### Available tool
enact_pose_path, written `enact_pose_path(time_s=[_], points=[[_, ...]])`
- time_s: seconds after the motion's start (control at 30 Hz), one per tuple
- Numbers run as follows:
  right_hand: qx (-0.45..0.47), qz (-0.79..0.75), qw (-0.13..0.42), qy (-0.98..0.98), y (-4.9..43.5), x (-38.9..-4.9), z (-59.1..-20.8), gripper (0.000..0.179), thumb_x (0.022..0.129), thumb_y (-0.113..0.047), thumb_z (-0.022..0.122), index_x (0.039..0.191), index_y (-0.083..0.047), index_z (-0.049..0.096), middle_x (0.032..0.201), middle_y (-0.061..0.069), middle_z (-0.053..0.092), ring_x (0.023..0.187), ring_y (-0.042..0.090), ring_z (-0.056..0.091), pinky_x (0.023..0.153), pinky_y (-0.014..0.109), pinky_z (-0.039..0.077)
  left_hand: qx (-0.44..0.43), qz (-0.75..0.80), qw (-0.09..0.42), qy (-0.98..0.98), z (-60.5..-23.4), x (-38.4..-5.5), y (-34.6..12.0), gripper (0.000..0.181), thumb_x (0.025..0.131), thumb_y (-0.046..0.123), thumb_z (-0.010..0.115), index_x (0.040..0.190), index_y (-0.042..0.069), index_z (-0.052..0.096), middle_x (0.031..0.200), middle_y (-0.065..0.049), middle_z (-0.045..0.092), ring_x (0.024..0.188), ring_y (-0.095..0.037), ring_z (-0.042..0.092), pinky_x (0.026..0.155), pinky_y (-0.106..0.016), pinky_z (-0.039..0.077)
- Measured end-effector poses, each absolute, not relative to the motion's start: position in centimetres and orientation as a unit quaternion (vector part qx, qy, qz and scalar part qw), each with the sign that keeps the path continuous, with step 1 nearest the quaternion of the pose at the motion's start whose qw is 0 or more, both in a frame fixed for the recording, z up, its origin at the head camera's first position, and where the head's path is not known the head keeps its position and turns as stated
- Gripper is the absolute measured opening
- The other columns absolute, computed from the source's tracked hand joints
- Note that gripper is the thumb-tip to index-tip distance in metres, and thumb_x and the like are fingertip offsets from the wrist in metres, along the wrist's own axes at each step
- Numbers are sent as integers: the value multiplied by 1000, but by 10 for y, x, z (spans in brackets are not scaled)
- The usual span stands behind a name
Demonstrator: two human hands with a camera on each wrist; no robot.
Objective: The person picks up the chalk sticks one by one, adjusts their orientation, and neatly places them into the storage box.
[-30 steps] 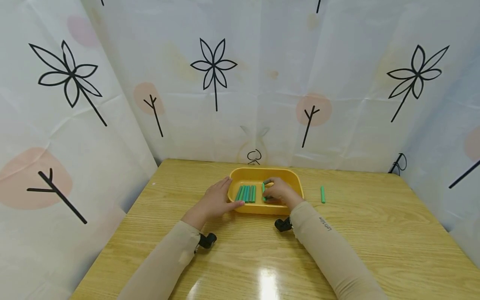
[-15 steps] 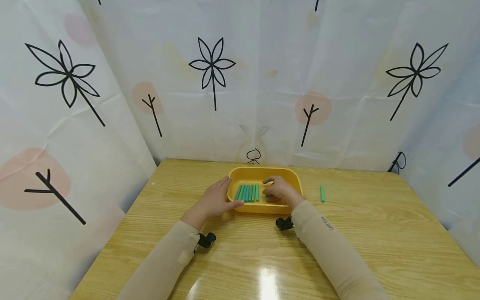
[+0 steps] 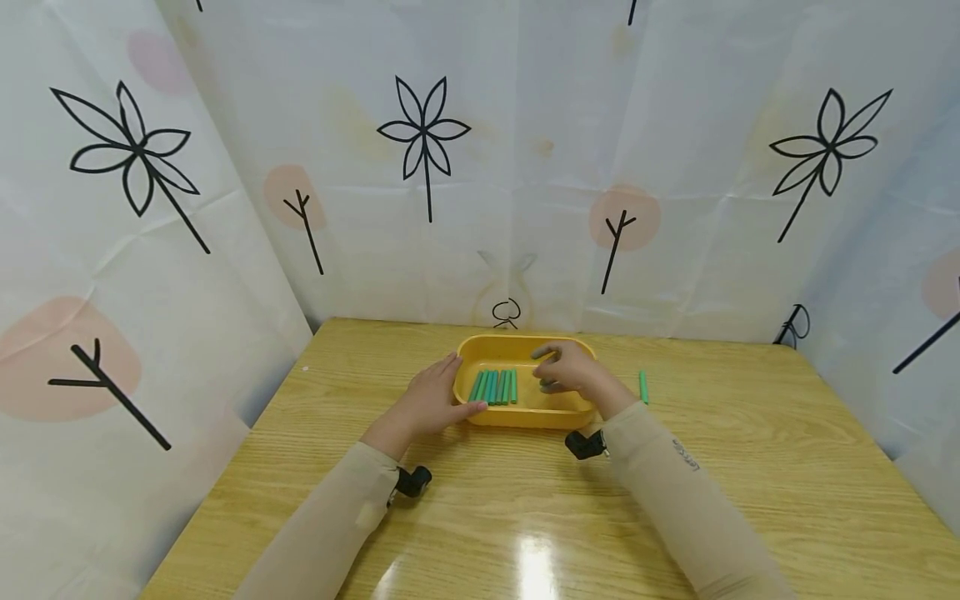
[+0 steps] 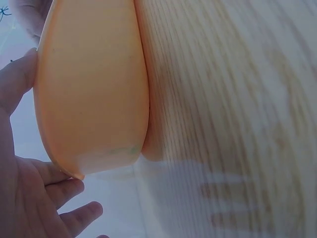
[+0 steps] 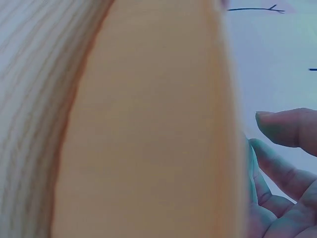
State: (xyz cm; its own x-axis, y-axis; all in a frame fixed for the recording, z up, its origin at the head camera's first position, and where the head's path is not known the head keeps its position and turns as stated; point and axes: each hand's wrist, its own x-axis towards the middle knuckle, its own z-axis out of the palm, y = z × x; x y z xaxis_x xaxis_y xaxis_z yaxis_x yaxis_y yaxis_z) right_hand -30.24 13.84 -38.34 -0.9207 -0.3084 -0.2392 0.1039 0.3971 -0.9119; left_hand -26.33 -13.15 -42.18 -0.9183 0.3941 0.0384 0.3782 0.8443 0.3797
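Note:
A yellow tray [image 3: 517,418] stands on the table and holds a row of several green and teal sticks [image 3: 493,387], chalk-like, side by side in its left half. My left hand [image 3: 431,400] holds the tray's front left corner, thumb over the near rim and fingers along the left end; in the left wrist view the thumb and index finger touch the rim. Over the tray's right half hangs my right hand [image 3: 576,373], thumb and fingers apart, with no stick visible between them. Greenish smudges colour its fingers [image 5: 280,161]. One green stick [image 3: 643,387] lies on the table right of the tray.
The wooden table [image 3: 480,508] ends at a patterned white curtain [image 3: 525,192] behind the tray. More curtain hangs on both sides. A black cable or strap [image 3: 791,325] shows at the far right corner. Small black cameras are worn on both wrists.
The right hand has let go of a green stick, which now lies at the right end of the row, and has lifted and moved right. The left hand stays on the tray.

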Motion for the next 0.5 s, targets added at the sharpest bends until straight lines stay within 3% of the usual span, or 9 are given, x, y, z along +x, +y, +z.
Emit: enact_pose_path(time_s=[0.2,0.5], points=[[-94,-544,183,813,154,-295,-369,45,99,-6,60,141,6,47,115,21,57,82,23,62,92,51,54,204,192,22,960,-423,-264,-132,101,92,66,57,159,0,20,165,-18,17,150,-36,19,119,-55,19],[-113,-552,174,808,179,-285,-352,47,101,-7,58,143,8,42,115,23,55,84,23,60,80,33,58,202,192,21,960,-423,-264,-133,101,93,66,57,159,0,19,165,-18,17,150,-36,19,119,-55,19]])
